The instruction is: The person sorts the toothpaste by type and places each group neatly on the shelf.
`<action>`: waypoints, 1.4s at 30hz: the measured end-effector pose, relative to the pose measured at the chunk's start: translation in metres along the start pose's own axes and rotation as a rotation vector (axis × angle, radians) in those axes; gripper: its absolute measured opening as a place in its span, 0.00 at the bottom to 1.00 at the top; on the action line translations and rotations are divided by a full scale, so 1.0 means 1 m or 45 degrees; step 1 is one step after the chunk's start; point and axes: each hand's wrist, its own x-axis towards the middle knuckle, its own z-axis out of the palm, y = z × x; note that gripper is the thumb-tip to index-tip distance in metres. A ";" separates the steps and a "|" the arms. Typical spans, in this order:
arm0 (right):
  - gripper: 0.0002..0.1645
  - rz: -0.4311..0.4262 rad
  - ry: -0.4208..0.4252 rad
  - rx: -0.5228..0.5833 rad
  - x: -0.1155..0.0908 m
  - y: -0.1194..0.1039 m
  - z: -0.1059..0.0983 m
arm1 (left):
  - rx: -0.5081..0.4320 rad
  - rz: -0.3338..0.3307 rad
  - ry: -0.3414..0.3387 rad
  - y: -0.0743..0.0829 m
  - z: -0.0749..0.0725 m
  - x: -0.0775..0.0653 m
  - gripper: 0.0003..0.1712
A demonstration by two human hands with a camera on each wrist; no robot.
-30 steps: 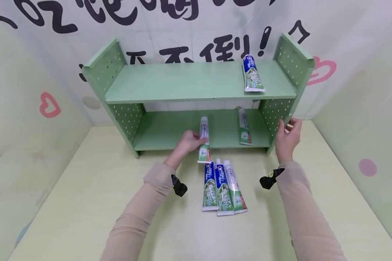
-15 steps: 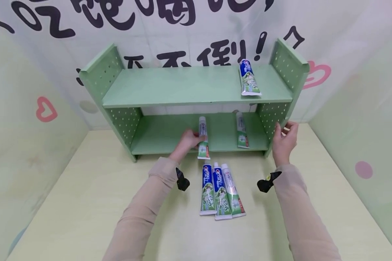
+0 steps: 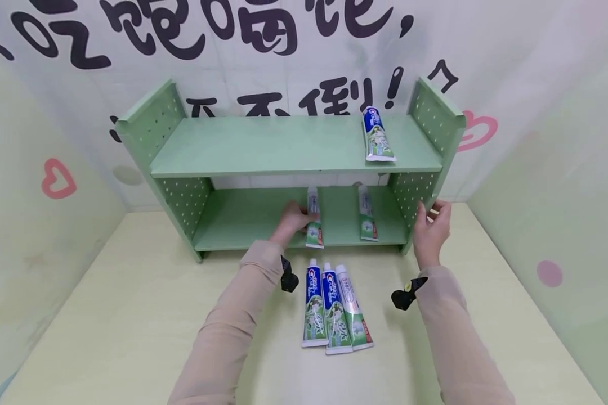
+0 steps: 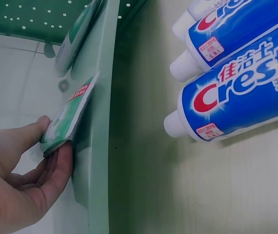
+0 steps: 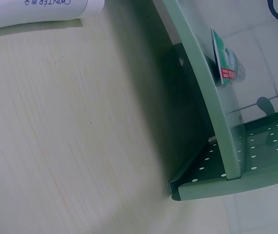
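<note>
My left hand (image 3: 295,218) pinches a green-and-white toothpaste tube (image 3: 314,233) between thumb and fingers, inside the lower level of a green two-tier shelf (image 3: 263,145). The tube's cap points to the back and its flat end sits at the shelf's front edge. In the left wrist view, the thumb lies on one face of this tube (image 4: 68,119) and the fingers on the other. My right hand (image 3: 432,233) grips the front edge of the shelf's right side panel; the right wrist view does not show this hand. A similar tube (image 3: 367,216) lies farther right on the lower level.
A blue-and-green Crest tube (image 3: 377,135) lies on the upper level at right. On the table (image 3: 132,315) before the shelf lie two Crest tubes (image 3: 314,309) (image 3: 336,312) and a green-and-white tube (image 3: 353,309), side by side. A printed wall stands behind.
My left hand has moved the toothpaste tube back and down into the lower level. My right hand stays at the side panel. The head view has shifted, putting the shelf lower in the frame.
</note>
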 end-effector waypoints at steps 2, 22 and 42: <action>0.20 0.000 -0.005 -0.003 -0.002 0.000 0.001 | 0.029 0.009 0.020 -0.002 0.001 0.000 0.24; 0.20 -0.017 0.005 -0.033 -0.003 -0.006 -0.006 | 0.046 0.345 0.276 -0.009 0.018 -0.010 0.15; 0.20 0.013 0.038 0.009 -0.007 -0.003 0.004 | 0.031 0.551 0.329 -0.026 0.011 -0.019 0.21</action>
